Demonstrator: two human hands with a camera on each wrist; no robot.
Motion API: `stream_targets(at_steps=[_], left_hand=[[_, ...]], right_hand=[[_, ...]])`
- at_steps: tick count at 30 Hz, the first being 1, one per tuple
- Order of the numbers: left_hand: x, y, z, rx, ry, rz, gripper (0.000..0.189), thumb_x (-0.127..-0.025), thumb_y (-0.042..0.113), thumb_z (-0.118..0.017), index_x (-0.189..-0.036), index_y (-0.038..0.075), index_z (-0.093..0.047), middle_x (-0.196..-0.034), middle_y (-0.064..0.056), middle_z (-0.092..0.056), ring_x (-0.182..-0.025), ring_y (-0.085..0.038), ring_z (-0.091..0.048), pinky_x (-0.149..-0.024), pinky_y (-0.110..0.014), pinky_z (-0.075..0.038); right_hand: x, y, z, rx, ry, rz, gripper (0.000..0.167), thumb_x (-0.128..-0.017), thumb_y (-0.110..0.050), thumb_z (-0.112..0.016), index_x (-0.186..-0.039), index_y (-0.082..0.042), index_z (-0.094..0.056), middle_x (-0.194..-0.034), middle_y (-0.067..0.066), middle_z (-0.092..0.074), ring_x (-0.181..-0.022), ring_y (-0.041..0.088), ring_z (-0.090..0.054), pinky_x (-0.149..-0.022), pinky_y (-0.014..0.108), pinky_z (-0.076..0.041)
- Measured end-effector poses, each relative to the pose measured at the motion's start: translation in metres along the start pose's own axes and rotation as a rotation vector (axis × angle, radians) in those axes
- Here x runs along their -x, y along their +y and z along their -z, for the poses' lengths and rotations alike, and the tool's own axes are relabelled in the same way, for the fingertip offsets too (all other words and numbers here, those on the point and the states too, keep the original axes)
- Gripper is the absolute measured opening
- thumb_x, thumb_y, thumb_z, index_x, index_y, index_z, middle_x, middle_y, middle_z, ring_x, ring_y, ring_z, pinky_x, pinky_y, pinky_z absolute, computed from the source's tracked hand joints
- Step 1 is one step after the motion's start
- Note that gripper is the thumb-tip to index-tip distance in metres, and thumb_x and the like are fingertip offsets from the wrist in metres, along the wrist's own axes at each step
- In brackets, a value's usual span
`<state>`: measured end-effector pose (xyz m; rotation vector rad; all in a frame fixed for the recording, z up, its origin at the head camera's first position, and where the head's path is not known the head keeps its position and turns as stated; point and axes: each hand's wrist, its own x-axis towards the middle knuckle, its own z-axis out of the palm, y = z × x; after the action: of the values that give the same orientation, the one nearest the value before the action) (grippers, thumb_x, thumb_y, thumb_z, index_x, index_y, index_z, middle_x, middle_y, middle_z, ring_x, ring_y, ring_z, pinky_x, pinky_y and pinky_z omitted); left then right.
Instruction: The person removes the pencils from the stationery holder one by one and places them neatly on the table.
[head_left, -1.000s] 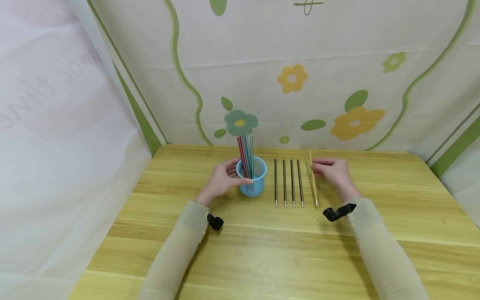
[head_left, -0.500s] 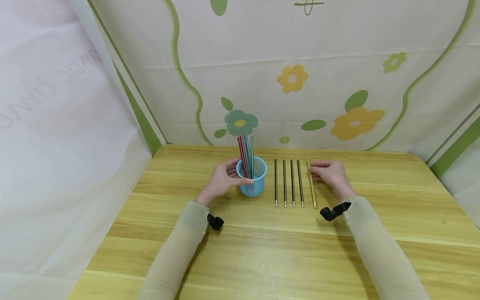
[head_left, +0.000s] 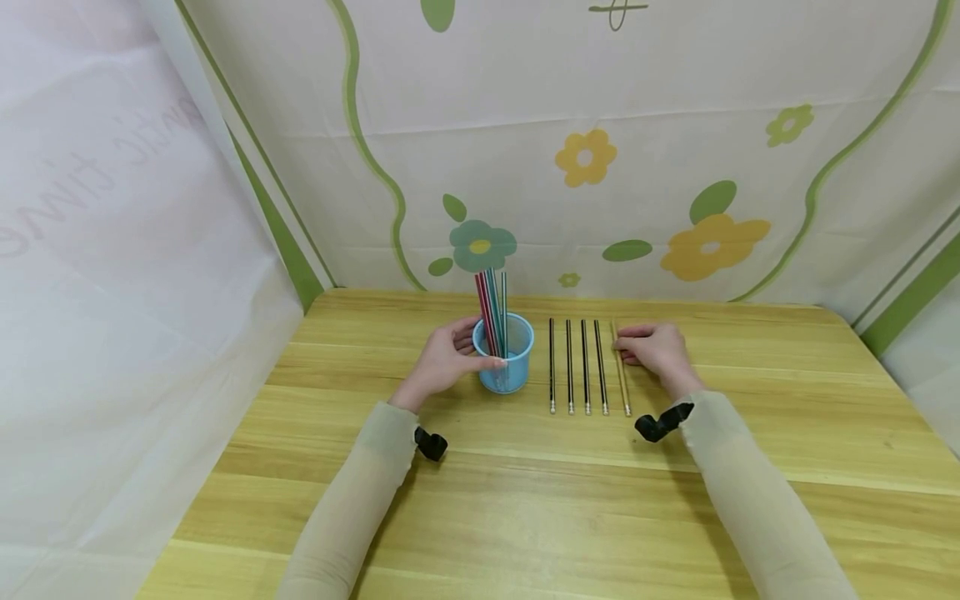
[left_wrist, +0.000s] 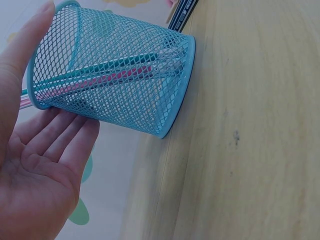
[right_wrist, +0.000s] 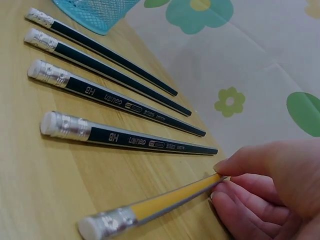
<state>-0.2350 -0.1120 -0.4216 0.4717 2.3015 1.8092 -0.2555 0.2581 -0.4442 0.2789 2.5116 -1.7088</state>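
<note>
Head view: the left hand [head_left: 446, 358], at nine o'clock of the blue mesh cup [head_left: 516, 377], holds it between thumb and fingers. Red and teal pencils [head_left: 492, 302] lean inside. Toward three o'clock lie four black pencils [head_left: 586, 367], then the yellow pencil [head_left: 622, 379], pinched by the right hand [head_left: 656, 346].

Left wrist: thumb at the cup's ten o'clock, fingers at seven.

Right wrist: thumb and forefinger clamp the yellow pencil's two-o'clock end; whether its white eraser [right_wrist: 89, 228] touches the table [right_wrist: 115, 180] is hard to tell.

Wooden table [head_left: 480, 517], light, grained. On it, toward back: blue mesh cup [head_left: 517, 375], upright. Right of cup: four black pencils [head_left: 586, 367], side by side, erasers [head_left: 588, 410] nearest viewer. Next, yellow pencil [head_left: 622, 375]; contact with table unclear.
</note>
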Motion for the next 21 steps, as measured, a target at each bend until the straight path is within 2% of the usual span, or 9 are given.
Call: stream_targets(at_steps=[9,21], left_hand=[[0.001,-0.0043,-0.0014,-0.002,0.025,-0.032,0.081,-0.081,0.017,-0.09,-0.15,0.007,-0.05,-0.138,-0.01,-0.061,-0.124,-0.024,-0.059,-0.106,-0.036,-0.048],[0.0013,-0.004,-0.0013,-0.006,0.036,-0.04,0.079,-0.08,0.018,-0.091,-0.147,0.007,-0.052,-0.135,-0.008,-0.063,-0.122,-0.023,-0.06,-0.106,-0.036,-0.048]], right_hand=[[-0.0026,0.0026,-0.0048,0.04,0.027,0.002,0.033,-0.092,-0.011,-0.076,-0.119,0.007,-0.07,-0.105,0.02,-0.072,-0.076,0.015,-0.072,-0.069,0.028,-0.062],[-0.0012,0.0004,-0.0044,0.054,0.019,-0.009,0.035,-0.092,-0.012,-0.076,-0.121,0.007,-0.069,-0.105,0.019,-0.072,-0.078,0.016,-0.072,-0.07,0.028,-0.062]])
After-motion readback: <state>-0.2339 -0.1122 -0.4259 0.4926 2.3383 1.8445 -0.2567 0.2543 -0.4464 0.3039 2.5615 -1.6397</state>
